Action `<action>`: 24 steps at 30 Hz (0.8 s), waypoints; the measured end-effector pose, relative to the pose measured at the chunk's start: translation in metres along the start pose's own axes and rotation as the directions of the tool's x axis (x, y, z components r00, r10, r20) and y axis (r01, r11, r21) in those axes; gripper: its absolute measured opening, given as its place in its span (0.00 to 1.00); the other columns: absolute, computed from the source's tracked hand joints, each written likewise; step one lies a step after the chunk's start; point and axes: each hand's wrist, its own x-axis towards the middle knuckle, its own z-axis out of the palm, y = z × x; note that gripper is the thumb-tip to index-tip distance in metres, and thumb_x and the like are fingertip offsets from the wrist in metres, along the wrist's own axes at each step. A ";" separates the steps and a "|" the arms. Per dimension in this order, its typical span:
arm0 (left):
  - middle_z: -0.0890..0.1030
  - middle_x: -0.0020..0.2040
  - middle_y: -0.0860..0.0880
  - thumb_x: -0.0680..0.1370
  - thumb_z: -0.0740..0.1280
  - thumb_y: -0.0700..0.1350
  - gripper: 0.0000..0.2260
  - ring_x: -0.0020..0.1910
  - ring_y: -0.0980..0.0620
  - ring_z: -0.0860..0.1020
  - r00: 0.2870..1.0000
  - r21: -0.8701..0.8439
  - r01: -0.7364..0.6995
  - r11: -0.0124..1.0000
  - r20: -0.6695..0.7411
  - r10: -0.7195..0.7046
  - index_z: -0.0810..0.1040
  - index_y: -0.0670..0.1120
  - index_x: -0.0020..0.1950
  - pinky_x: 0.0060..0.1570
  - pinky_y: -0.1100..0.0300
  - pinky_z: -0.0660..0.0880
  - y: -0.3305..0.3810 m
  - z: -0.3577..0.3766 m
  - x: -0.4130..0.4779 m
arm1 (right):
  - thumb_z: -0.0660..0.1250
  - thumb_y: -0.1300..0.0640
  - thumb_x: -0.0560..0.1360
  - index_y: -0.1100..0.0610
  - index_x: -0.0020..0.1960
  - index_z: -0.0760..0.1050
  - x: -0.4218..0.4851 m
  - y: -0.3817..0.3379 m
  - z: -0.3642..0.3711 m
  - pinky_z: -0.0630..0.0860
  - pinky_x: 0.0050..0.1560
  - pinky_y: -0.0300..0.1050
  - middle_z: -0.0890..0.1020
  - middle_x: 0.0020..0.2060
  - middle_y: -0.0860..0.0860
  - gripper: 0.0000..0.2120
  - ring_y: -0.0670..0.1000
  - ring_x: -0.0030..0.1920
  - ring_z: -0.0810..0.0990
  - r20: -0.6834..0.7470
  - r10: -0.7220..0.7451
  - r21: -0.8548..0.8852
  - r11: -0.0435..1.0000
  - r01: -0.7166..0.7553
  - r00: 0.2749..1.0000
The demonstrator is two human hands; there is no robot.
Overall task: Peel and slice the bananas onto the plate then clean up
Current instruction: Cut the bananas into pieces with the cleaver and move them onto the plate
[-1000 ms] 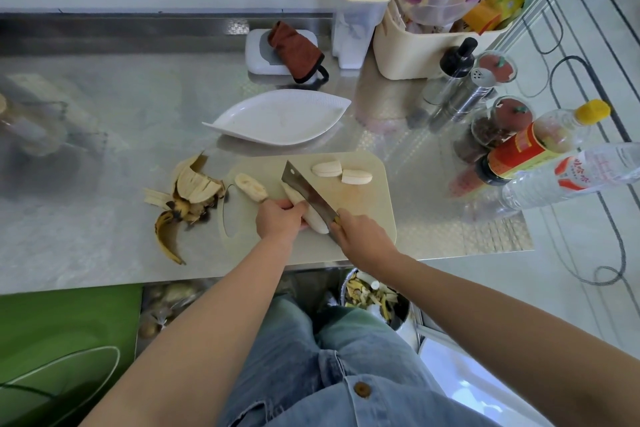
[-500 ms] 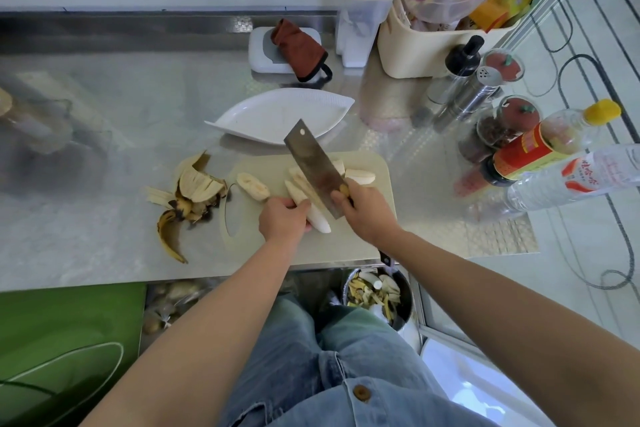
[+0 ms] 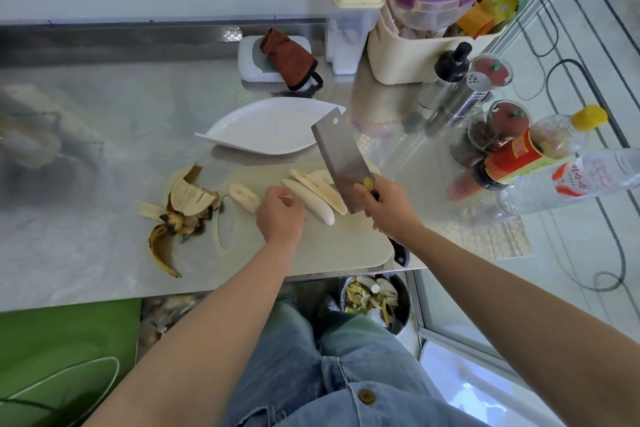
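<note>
Gripping the cleaver [image 3: 341, 163] by its handle, the right hand [image 3: 388, 211] holds the blade raised over banana halves [image 3: 308, 201] lying diagonally mid cutting board [image 3: 311, 250]; the curled left hand [image 3: 280, 217] sits nearer, just beside them, grip unclear.

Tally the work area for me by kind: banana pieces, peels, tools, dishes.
Banana pieces showing: 4: short piece, near half, far half, part-hidden piece; more may be hidden.
Peel heap: 1
Cleaver: 1
Plate: 1
Cutting board: 1
Total: 8
</note>
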 end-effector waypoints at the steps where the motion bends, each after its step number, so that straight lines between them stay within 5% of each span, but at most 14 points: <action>1: 0.78 0.48 0.51 0.78 0.67 0.42 0.05 0.43 0.51 0.79 0.993 0.113 -0.090 0.990 -0.066 0.098 0.76 0.47 0.53 0.42 0.59 0.78 -0.001 -0.007 -0.001 | 0.58 0.50 0.81 0.59 0.46 0.71 -0.001 -0.001 0.001 0.72 0.24 0.40 0.77 0.31 0.54 0.13 0.49 0.24 0.73 0.004 -0.004 0.005 1.000 0.004 1.000; 4: 0.73 0.55 0.47 0.77 0.67 0.44 0.10 0.48 0.51 0.73 0.921 0.356 -0.154 0.922 -0.285 0.265 0.74 0.46 0.57 0.40 0.61 0.69 -0.006 -0.030 0.003 | 0.58 0.50 0.81 0.60 0.47 0.71 -0.001 -0.010 0.008 0.71 0.23 0.38 0.77 0.32 0.55 0.13 0.48 0.24 0.73 0.060 -0.037 0.005 0.999 0.036 0.998; 6: 0.72 0.60 0.42 0.75 0.70 0.48 0.18 0.54 0.44 0.74 0.920 0.312 -0.006 0.950 -0.371 0.128 0.71 0.43 0.61 0.45 0.56 0.73 -0.011 -0.041 0.011 | 0.58 0.51 0.81 0.61 0.49 0.72 -0.002 -0.017 0.014 0.71 0.24 0.39 0.76 0.32 0.55 0.12 0.49 0.25 0.73 0.109 -0.065 0.008 0.998 0.064 0.992; 9: 0.76 0.60 0.41 0.74 0.71 0.53 0.24 0.57 0.40 0.76 0.947 0.167 0.162 0.973 -0.303 -0.106 0.70 0.40 0.62 0.52 0.51 0.73 -0.018 -0.047 0.021 | 0.59 0.51 0.80 0.61 0.49 0.72 -0.004 -0.025 0.025 0.74 0.30 0.49 0.76 0.32 0.54 0.13 0.52 0.29 0.73 0.153 -0.124 -0.076 0.988 0.137 0.980; 13: 0.82 0.49 0.46 0.75 0.71 0.53 0.17 0.48 0.47 0.79 0.959 0.107 0.189 0.976 -0.235 -0.160 0.78 0.40 0.52 0.46 0.58 0.69 -0.017 -0.050 0.027 | 0.60 0.52 0.79 0.56 0.40 0.66 -0.004 -0.028 0.035 0.66 0.33 0.48 0.74 0.32 0.52 0.12 0.55 0.33 0.72 0.203 -0.169 -0.223 0.951 0.214 0.964; 18: 0.83 0.45 0.47 0.73 0.73 0.53 0.11 0.46 0.46 0.81 0.959 -0.011 0.206 0.978 -0.198 -0.204 0.74 0.50 0.38 0.55 0.52 0.76 -0.019 -0.045 0.027 | 0.58 0.50 0.80 0.56 0.45 0.68 -0.002 -0.043 0.041 0.65 0.32 0.47 0.78 0.36 0.56 0.11 0.58 0.35 0.74 0.230 -0.222 -0.356 0.887 0.294 0.948; 24: 0.84 0.44 0.46 0.72 0.73 0.54 0.12 0.47 0.46 0.81 0.943 -0.055 0.251 0.966 -0.210 -0.257 0.79 0.46 0.46 0.55 0.51 0.76 -0.024 -0.046 0.032 | 0.56 0.49 0.81 0.57 0.49 0.69 0.000 -0.063 0.049 0.70 0.36 0.49 0.78 0.40 0.57 0.11 0.60 0.40 0.76 0.283 -0.230 -0.427 0.839 0.337 0.931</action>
